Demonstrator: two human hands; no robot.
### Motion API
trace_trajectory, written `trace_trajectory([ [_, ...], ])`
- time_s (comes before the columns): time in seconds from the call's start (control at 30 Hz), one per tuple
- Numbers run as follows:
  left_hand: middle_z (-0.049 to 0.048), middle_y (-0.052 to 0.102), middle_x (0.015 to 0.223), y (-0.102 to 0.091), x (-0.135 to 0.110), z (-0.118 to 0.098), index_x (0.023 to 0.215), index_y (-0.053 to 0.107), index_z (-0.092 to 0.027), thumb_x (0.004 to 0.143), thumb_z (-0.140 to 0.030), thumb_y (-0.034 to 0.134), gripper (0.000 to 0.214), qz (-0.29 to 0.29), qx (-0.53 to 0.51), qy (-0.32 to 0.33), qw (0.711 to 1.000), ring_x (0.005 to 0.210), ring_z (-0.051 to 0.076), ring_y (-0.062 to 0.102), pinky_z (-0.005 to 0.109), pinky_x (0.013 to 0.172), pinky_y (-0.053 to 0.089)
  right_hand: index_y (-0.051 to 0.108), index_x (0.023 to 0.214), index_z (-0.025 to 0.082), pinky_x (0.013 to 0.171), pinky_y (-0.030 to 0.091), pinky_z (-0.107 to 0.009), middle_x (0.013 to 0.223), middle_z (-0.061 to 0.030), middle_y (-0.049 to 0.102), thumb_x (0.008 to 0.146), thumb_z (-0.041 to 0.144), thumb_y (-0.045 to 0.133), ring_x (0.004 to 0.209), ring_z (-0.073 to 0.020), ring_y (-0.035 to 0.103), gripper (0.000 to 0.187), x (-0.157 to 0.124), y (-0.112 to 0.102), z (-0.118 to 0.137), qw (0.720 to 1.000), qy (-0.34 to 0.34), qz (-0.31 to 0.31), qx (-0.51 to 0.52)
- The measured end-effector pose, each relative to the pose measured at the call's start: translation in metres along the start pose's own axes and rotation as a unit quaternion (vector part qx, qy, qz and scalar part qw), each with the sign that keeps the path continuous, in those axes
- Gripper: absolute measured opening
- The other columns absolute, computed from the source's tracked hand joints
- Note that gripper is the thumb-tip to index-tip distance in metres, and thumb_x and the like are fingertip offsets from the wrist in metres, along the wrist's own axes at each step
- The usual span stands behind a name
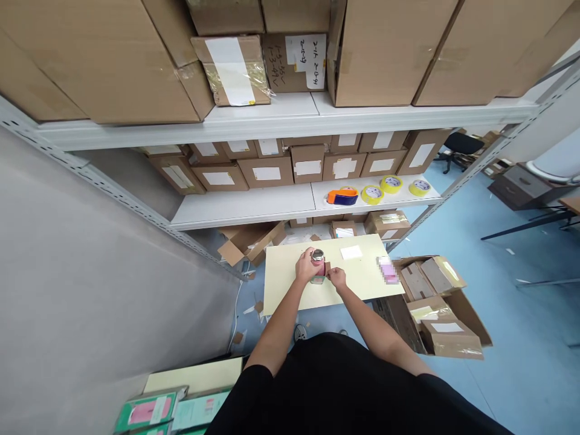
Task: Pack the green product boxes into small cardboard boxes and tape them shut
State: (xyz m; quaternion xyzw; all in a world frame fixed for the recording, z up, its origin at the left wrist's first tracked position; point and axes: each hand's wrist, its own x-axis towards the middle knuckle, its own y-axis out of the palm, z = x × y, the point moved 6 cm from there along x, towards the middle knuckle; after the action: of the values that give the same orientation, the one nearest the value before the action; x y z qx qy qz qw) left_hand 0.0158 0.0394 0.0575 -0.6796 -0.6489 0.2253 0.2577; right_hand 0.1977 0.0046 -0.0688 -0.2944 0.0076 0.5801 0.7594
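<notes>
My left hand is wrapped round a small pink canister with a silver lid, held upright just over a pale yellow table. My right hand is closed beside the canister's lower right, pinching a small brown piece of cardboard against it. A white label lies flat on the table behind the hands, and a blurred pink and white item sits near the table's right edge.
Grey metal shelves behind the table carry several labelled cardboard boxes, an orange tape dispenser and three yellow tape rolls. An open carton of small boxes stands right of the table. Green and pink packets lie at lower left.
</notes>
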Motion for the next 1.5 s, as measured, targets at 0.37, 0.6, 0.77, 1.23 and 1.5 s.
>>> trace_trajectory([
  [0.37,0.0118,0.055,0.152,0.038,-0.033,0.041,0.107,0.075,-0.024,0.084,-0.025,0.076,0.023,0.062,0.059,0.056,0.995,0.15,0.035,0.039,0.051,0.123,0.038,0.062,0.066,0.022,0.061,0.05,-0.025,0.063,-0.0053,0.072,0.081,0.049,0.065,0.068,-0.0212,0.071,0.03,-0.005,-0.002,0.007,1.0,-0.013,-0.008,-0.007],
  [0.6,0.0134,0.06,0.148,0.028,-0.013,0.07,0.13,0.065,-0.023,0.095,-0.031,0.059,0.037,-0.002,-0.088,-0.106,0.99,0.14,0.029,0.053,0.049,0.12,0.039,0.065,0.084,0.022,0.065,0.053,-0.025,0.073,-0.0023,0.073,0.085,0.05,0.061,0.074,-0.02,0.071,0.028,-0.009,-0.001,0.011,1.0,-0.024,-0.007,-0.011],
  [0.77,0.0127,0.074,0.126,0.048,0.003,0.083,0.118,0.067,-0.019,0.078,-0.021,0.075,0.042,0.089,-0.129,-0.159,0.975,0.114,0.029,0.07,0.044,0.105,0.052,0.064,0.109,0.025,0.075,0.056,-0.029,0.084,0.0011,0.073,0.085,0.042,0.059,0.081,-0.0197,0.072,0.03,-0.019,0.005,0.014,0.996,-0.075,0.031,0.023],
  [1.23,0.0087,0.064,0.135,0.035,-0.005,0.064,0.108,0.067,-0.022,0.06,-0.006,0.075,0.051,0.167,-0.135,0.04,0.976,0.13,0.028,0.06,0.042,0.109,0.05,0.071,0.115,0.022,0.091,0.058,-0.037,0.103,-0.0056,0.075,0.072,0.032,0.074,0.095,-0.0225,0.072,0.044,-0.019,-0.012,0.011,0.989,-0.107,0.058,0.08],
  [1.5,0.0082,0.064,0.136,0.032,-0.006,0.056,0.104,0.072,-0.022,0.066,-0.001,0.072,0.043,0.171,-0.058,0.058,0.982,0.133,0.028,0.06,0.043,0.116,0.047,0.071,0.097,0.022,0.081,0.058,-0.032,0.099,-0.004,0.076,0.074,0.031,0.067,0.08,-0.019,0.069,0.025,-0.021,-0.003,0.017,0.992,-0.117,0.035,0.028],
])
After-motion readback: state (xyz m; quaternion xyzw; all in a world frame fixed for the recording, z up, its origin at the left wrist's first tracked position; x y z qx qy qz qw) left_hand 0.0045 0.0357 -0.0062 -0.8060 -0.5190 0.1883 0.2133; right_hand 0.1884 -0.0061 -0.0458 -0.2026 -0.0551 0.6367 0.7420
